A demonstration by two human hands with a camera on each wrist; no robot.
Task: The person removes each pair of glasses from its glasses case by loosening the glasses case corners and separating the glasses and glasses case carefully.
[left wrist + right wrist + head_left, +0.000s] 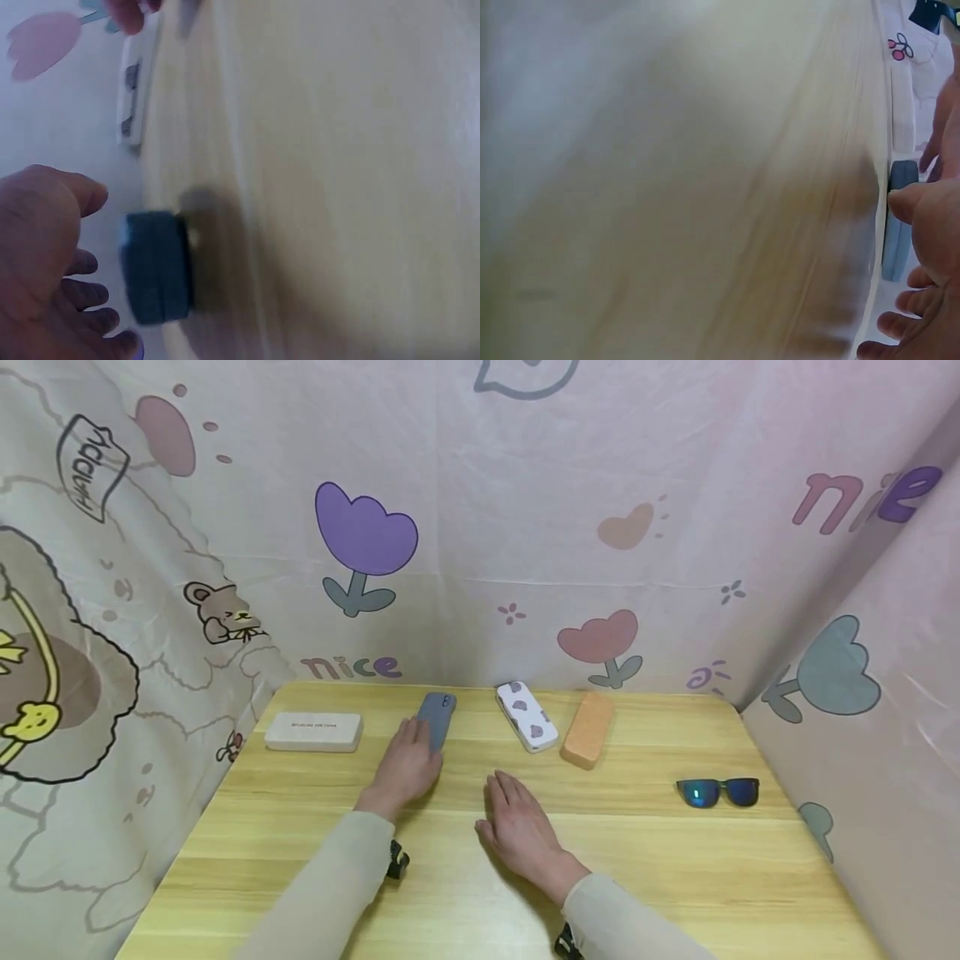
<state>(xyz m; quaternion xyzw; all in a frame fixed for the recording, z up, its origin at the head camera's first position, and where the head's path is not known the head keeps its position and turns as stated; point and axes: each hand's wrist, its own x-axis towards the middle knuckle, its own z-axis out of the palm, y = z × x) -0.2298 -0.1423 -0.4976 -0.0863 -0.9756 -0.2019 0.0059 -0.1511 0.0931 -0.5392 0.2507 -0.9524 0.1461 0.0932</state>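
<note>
A slim blue-grey case [437, 713] lies at the back of the table; it also appears as a dark blue-green block [155, 268] in the left wrist view. Above its near end is my left hand [405, 768], hiding part of it, fingers loosely bent and not wrapped round it. Whether they touch it I cannot tell. My right hand [520, 827] hovers over or rests on mid-table, fingers extended and holding nothing. Nearest beyond it are a white case with grey printed figures [527, 717] and an orange case [588, 730].
On the left lies a white oblong box [313, 732] with small lettering. Sunglasses [718, 792] with blue mirrored lenses sit near the right edge of the wooden table [645, 877]. A printed cloth [480, 527] hangs behind and at both sides.
</note>
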